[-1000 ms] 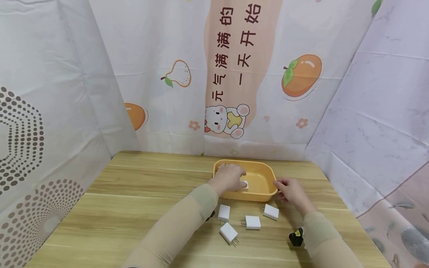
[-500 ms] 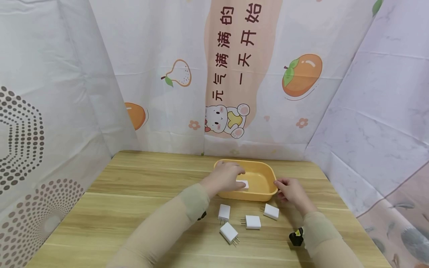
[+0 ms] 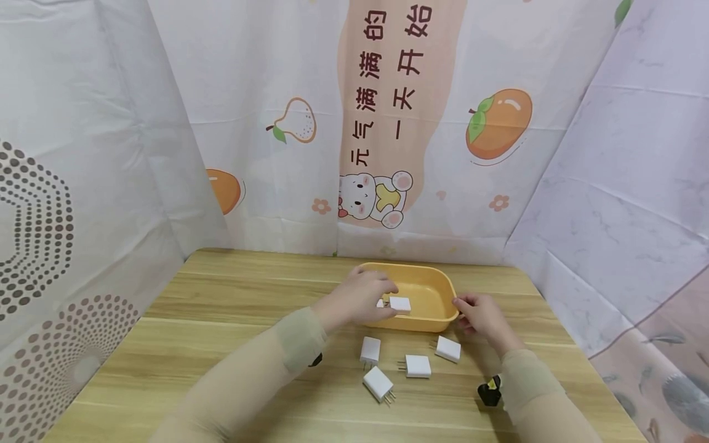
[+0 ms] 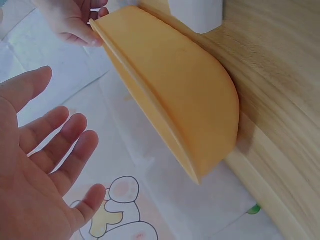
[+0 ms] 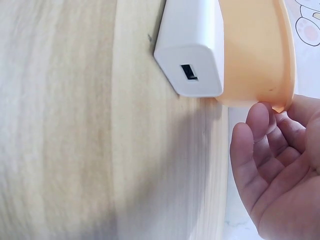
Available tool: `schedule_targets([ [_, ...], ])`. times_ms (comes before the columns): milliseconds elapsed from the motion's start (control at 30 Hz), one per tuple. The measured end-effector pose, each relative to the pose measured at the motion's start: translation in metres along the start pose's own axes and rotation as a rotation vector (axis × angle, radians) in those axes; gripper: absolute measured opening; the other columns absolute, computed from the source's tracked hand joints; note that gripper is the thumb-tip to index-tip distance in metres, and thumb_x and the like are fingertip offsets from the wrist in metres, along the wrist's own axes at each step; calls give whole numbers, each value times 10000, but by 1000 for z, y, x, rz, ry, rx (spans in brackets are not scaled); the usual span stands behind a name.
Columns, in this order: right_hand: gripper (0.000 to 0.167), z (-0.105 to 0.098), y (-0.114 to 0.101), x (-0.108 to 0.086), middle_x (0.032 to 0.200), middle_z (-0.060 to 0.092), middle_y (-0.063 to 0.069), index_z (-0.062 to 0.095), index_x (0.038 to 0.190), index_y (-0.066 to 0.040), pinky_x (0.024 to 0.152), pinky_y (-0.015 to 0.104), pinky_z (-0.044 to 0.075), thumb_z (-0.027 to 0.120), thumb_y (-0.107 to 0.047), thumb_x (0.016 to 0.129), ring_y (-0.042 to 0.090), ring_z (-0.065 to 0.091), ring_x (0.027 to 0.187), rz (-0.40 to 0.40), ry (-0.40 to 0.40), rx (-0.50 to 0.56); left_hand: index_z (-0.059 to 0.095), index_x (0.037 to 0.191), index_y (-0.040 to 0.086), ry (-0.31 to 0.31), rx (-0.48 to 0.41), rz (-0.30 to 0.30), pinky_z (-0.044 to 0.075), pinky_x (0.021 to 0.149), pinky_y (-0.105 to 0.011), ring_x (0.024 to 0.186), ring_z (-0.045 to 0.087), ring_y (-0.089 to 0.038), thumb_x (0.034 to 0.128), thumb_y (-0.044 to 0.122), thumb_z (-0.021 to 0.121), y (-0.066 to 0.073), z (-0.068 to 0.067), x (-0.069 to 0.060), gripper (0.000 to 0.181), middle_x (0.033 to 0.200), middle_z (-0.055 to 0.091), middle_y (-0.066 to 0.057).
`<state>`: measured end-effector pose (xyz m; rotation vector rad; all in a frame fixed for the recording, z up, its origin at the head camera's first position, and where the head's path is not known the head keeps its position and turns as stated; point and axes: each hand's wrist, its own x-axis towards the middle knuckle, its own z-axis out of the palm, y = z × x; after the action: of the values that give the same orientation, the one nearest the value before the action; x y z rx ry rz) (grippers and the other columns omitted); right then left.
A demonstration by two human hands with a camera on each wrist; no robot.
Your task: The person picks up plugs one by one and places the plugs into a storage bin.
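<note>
A yellow plastic basin [image 3: 425, 299] stands toward the back of the wooden table. White charger plugs lie inside it, one charger [image 3: 400, 305] plainly visible and another partly covered by my left hand [image 3: 360, 297]. That hand is above the basin's left end with its fingers spread and nothing held, as the left wrist view also shows. My right hand [image 3: 480, 317] pinches the rim at the basin's right end between thumb and fingers. In the right wrist view a white charger [image 5: 192, 65] with a USB port lies close to the basin's outer wall.
Several white chargers lie on the table in front of the basin, among them one charger [image 3: 370, 351] at the left, one charger [image 3: 379, 386] nearer the front, one charger [image 3: 418, 367] and one charger [image 3: 448, 349] at the right. A printed curtain [image 3: 299, 184] hangs behind the table [image 3: 249, 295].
My left hand has drawn back to the left and its fingers have come off the charger, which now shows in the basin. The right hand has stayed at the rim.
</note>
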<state>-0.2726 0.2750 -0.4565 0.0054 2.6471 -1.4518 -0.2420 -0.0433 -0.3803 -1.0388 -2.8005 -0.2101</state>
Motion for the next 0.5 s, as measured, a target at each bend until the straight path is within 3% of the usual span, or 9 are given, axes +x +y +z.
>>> schedule_targets([
  [267, 376, 1, 0, -1, 893, 636, 97, 619, 1271, 78, 601, 386, 580, 565, -229, 1059, 230, 642, 714, -5, -5, 3, 713, 1243, 238, 33, 16, 50, 395, 1007, -454, 1139, 583, -103, 934, 469, 693, -4, -6, -16, 386, 1184, 653, 94],
  [500, 373, 2, -1, -1, 860, 631, 94, 627, 1268, 74, 596, 399, 582, 576, -227, 1054, 224, 640, 700, -16, 3, -14, 700, 1266, 252, 24, 16, 83, 354, 1067, -484, 1199, 569, -120, 930, 473, 695, -11, -12, -31, 402, 1245, 642, 85],
])
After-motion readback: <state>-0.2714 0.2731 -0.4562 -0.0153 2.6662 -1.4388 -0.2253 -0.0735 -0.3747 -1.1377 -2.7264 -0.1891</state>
